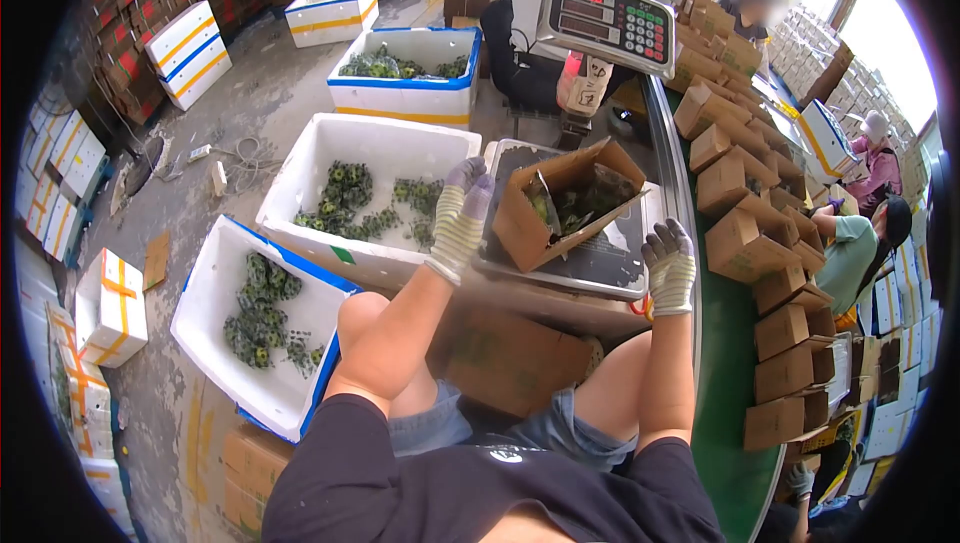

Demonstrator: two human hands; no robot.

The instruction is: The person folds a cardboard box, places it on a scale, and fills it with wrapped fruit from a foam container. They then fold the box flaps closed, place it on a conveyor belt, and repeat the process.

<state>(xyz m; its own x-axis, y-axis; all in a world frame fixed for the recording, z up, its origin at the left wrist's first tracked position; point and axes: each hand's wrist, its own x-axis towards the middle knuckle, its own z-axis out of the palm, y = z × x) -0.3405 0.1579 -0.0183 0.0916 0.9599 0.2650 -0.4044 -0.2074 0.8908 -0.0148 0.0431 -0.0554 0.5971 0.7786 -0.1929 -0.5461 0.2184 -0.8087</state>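
Note:
My left hand (461,215), in a striped knit glove with grey fingertips, is over the near right corner of a white foam box (300,188), beside the scale. Its fingers are stretched out and nothing shows in them. To the right of the scale platform (600,278) is my right hand (669,265), gloved alike, with fingers loosely apart and holding nothing visible. Between my hands an open cardboard box (525,228) sits tilted on the platform, with dark green bagged contents (585,198) inside. Clear bags of small green produce (345,193) lie in the foam box.
Another foam box (205,293) with green bags stands at near left, a third (400,100) farther back. The scale display (607,23) rises behind the platform. Rows of open cartons (745,238) line the green conveyor (735,383). Co-workers (850,253) are at right and behind the display.

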